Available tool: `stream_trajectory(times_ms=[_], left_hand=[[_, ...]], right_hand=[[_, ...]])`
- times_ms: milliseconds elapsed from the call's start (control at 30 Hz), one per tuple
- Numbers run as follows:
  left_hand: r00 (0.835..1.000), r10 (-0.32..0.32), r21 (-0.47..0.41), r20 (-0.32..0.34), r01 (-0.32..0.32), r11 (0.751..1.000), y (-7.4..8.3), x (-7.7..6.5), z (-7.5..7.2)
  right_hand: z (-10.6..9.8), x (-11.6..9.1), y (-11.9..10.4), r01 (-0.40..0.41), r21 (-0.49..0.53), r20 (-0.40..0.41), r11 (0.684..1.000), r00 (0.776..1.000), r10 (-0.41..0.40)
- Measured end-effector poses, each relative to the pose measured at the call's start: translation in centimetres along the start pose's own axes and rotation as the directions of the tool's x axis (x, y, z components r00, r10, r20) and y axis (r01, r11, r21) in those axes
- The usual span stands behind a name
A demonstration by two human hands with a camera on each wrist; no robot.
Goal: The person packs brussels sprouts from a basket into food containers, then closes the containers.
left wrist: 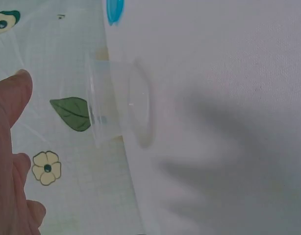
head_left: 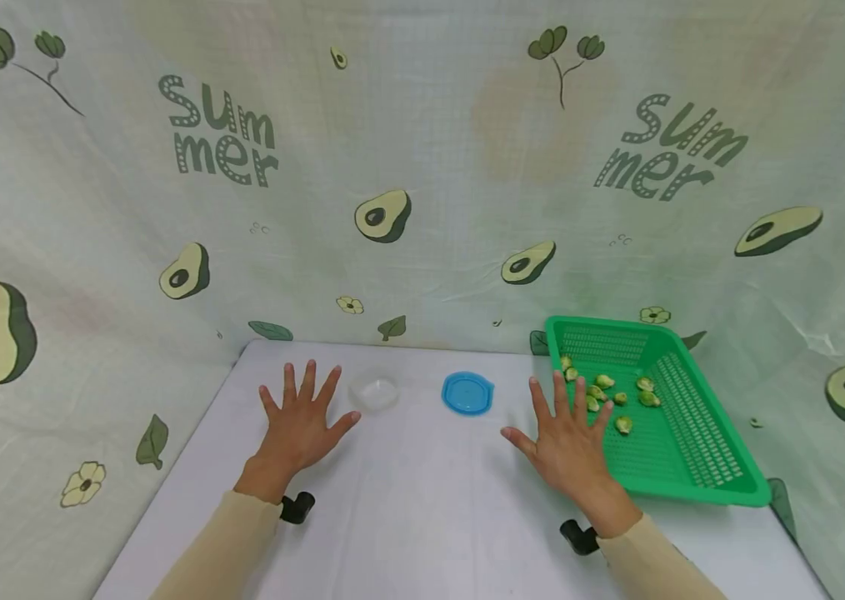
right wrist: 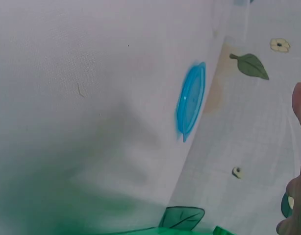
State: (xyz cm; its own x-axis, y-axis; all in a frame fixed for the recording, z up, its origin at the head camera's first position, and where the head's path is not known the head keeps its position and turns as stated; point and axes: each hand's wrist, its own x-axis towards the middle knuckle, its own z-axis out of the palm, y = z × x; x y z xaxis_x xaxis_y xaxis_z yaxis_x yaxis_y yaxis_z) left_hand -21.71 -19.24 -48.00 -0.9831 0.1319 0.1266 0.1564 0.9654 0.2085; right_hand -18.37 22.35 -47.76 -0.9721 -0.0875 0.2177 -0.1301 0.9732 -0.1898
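Observation:
My left hand (head_left: 299, 429) hovers over the table with its fingers spread, holding nothing. Just beyond it to the right stands a clear plastic container (head_left: 373, 391), upright and without a lid; the left wrist view shows the see-through container (left wrist: 109, 103) from the side. My right hand (head_left: 568, 446), fingers also spread and holding nothing, overlaps the left edge of a green basket (head_left: 662, 467) in the head view. Several small Brussels sprouts (head_left: 622, 425) lie in this basket. A round blue lid (head_left: 467, 393) with a small tab lies flat between the hands, toward the back.
The white table (head_left: 407, 517) ends at the back against a hanging cloth (head_left: 437, 150) printed with avocados, leaves and lettering. The basket's slotted walls rise along the table's right side. Black straps with camera mounts (head_left: 297, 507) sit on both wrists.

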Motion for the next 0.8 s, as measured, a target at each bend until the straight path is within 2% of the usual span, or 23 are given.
stream_trajectory(times_ms=[200, 400, 800], left_hand=[[1.0, 0.011, -0.018, 0.0, -0.011, 1.0, -0.5, 0.6, 0.5], [1.0, 0.022, -0.02, -0.008, -0.022, 1.0, -0.9, 1.5, 1.2], [1.0, 0.03, -0.001, 0.004, -0.03, 1.0, -0.7, 3.4, 2.3]], right_hand=[[0.3, 0.4, -0.5, 0.002, -0.04, -0.005, 0.999, 1.0, -0.003], [1.2, 1.1, -2.1, 0.011, -0.061, -0.015, 0.998, 1.0, -0.012], [3.0, 2.1, -6.0, 0.069, 0.019, -0.002, 0.997, 0.998, -0.069]])
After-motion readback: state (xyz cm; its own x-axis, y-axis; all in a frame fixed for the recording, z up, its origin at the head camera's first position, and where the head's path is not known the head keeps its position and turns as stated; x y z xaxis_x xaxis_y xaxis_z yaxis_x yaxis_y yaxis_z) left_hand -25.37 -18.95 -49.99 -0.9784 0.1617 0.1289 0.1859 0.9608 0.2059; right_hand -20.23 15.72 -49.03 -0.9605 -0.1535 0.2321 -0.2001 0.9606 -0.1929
